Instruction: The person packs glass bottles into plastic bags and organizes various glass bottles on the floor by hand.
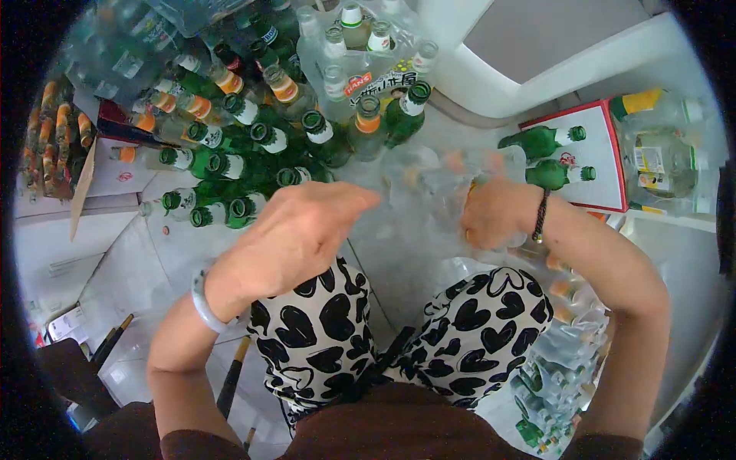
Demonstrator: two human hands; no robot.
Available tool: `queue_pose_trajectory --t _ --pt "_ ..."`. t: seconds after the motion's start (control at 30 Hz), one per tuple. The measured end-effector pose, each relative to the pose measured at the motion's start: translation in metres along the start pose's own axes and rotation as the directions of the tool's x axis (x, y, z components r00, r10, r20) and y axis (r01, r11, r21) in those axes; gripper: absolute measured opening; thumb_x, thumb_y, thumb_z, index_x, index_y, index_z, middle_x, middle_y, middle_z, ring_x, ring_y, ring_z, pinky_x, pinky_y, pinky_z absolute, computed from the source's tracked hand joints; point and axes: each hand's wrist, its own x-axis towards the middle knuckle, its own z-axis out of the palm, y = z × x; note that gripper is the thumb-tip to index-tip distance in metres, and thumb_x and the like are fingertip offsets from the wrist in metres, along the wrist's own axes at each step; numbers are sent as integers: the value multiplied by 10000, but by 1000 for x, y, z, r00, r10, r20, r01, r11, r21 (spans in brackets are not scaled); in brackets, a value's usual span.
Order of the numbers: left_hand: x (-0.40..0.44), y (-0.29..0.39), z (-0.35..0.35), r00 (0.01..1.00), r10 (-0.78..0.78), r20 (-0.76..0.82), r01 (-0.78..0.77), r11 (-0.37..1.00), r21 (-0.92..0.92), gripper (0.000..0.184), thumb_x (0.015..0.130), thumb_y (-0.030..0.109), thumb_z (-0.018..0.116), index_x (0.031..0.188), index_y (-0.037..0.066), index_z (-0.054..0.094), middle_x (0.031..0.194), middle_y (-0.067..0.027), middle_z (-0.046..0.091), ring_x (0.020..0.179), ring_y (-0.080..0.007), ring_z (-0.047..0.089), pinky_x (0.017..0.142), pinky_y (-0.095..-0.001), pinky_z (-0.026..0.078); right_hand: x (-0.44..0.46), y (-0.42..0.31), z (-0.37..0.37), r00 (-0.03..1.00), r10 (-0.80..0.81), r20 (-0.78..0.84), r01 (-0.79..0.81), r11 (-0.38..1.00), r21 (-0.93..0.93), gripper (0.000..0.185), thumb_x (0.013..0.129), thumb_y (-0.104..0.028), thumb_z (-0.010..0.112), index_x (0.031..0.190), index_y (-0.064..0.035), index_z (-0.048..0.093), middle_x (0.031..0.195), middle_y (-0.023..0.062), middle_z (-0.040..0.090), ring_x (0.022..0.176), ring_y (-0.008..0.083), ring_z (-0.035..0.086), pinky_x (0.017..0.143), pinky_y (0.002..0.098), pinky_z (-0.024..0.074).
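Observation:
My left hand (295, 230) is raised over the floor in front of my knee, its fingers drawn together; whatever they may hold is hidden. On the right, my right hand (491, 215) is closed at a blurred, clear plastic bag (429, 199) with bottle shapes inside. Green glass bottles (326, 138) stand upright just beyond my left hand, beside clear bottles with orange neck labels (368, 123). Behind them is a printed plastic bag (356, 65) holding white-necked bottles.
A red-edged carton (602, 138) with pictured green bottles is at the right, next to large clear bottles (667, 161). Bagged bottles (560, 376) lie beside my right knee. A white curved furniture base (491, 77) stands ahead. Cardboard boxes (115, 172) are at left.

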Motion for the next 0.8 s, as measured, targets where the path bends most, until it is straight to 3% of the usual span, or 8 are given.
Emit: queue_pose_trajectory --t 0.17,0.23,0.27,0.3,0.33,0.43,0.53,0.8 --pt "8 -9 1 992 -104 77 109 992 -67 242 835 26 514 1059 -2 603 982 -189 640 923 -346 611 803 -386 482 0 0 -1 993 -54 101 36 984 173 254 742 -252 570 921 -97 663 899 96 672 814 304 632 673 430 493" --pt "8 -20 6 987 -129 92 138 986 -98 238 845 43 517 1062 -8 599 983 -189 642 931 -336 615 808 -378 482 -2 4 1 954 -297 -29 275 913 -301 239 750 -213 572 934 -86 654 897 123 670 781 312 630 653 395 497" --pt "7 -26 11 990 -131 58 140 971 -194 247 828 38 504 1051 -20 594 904 -211 630 876 -361 607 773 -402 474 -3 8 5 954 -298 -20 278 912 -303 239 750 -213 572 934 -86 654 897 123 670 781 312 630 653 395 497" --pt "7 -30 15 991 -133 24 135 948 -289 256 812 33 491 1039 -31 589 826 -232 617 821 -386 599 739 -425 465 -3 10 6 953 -162 -257 208 965 163 222 779 -221 578 921 -67 651 878 126 669 763 280 634 644 394 501" --pt "6 -33 17 991 -134 18 134 946 -295 256 812 33 491 1039 -31 589 826 -232 617 821 -386 599 739 -425 465 -3 12 6 916 74 -395 194 778 597 216 809 -230 584 908 -49 647 859 130 667 744 248 639 635 392 504" --pt "3 -39 23 976 -204 70 216 925 -311 281 824 77 476 1061 -35 579 831 -243 616 828 -394 595 754 -422 461 -11 3 -8 945 300 -131 -90 622 778 272 866 -283 570 881 -22 644 802 111 657 692 184 634 605 363 514" --pt "4 -40 24 970 -238 52 240 902 -358 294 827 107 476 1060 -46 569 831 -250 618 823 -391 600 757 -425 457 -15 -7 -14 948 274 -162 32 424 905 246 817 -91 605 1057 -40 618 851 32 609 632 113 571 581 263 488" --pt "13 -43 19 914 -299 276 387 847 -364 370 835 118 493 1172 -29 541 931 -162 646 803 -207 609 726 -310 475 -1 -9 -10 940 329 -93 28 196 980 290 833 -122 627 1103 -18 604 924 49 646 660 94 568 582 256 483"
